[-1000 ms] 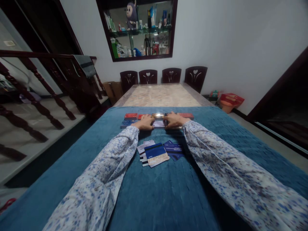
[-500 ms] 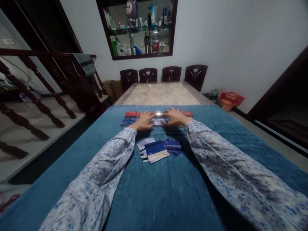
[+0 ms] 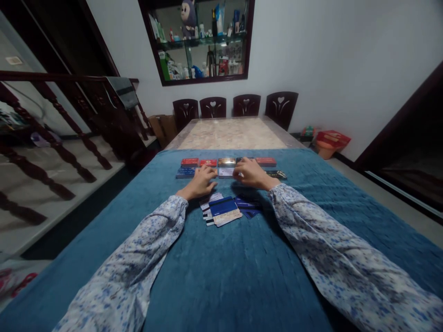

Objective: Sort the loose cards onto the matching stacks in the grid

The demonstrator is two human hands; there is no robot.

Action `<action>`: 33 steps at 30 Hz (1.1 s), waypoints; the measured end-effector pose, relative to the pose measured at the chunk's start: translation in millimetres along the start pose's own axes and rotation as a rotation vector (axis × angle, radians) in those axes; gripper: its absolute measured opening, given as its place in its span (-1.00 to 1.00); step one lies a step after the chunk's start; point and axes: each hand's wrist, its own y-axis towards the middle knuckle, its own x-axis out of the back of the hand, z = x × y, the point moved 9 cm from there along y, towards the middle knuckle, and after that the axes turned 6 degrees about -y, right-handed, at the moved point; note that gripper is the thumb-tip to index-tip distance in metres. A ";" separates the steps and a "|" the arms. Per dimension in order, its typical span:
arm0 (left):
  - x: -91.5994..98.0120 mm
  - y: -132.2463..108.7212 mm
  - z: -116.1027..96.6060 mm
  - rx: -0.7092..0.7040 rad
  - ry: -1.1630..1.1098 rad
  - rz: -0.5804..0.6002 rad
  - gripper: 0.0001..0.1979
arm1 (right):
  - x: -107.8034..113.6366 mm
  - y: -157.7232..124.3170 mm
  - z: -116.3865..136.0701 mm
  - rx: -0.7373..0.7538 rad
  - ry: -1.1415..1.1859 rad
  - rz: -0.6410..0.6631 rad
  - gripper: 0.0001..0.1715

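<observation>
Two rows of cards lie on the blue cloth [image 3: 242, 267]: red cards [image 3: 189, 162] at the back, a dark blue card [image 3: 185, 173] in front at the left, and a pale card [image 3: 225, 172] in the middle. My left hand [image 3: 200, 182] rests palm down left of the pale card, fingers stretched toward it. My right hand [image 3: 252, 173] lies on the cloth right of that card, fingers curled, touching its edge. A loose pile of cards [image 3: 223, 211] sits just below both hands.
The marble table top [image 3: 231, 133] shows beyond the cloth, with several dark chairs [image 3: 246, 105] at its far end. A wall cabinet [image 3: 200, 41] hangs above them. A wooden stair rail [image 3: 69, 120] runs at the left. A red bag [image 3: 332, 139] lies on the floor at the right.
Both hands have drawn back toward me from the back row, uncovering the gold and red cards there. The pale card now lies flat between them.
</observation>
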 end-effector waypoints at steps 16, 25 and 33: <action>-1.2 -61.4 -26.8 0.020 -0.073 -0.009 -0.73 | -21.0 -25.6 26.8 0.147 0.184 -0.066 -0.76; -2.4 -74.8 -49.7 -0.015 -0.122 0.044 -0.75 | -22.6 -36.2 44.9 0.265 0.229 0.043 -0.62; -4.0 -79.6 -56.8 -0.047 -0.091 0.094 -0.74 | -26.7 -40.6 52.1 0.321 0.220 0.092 -0.51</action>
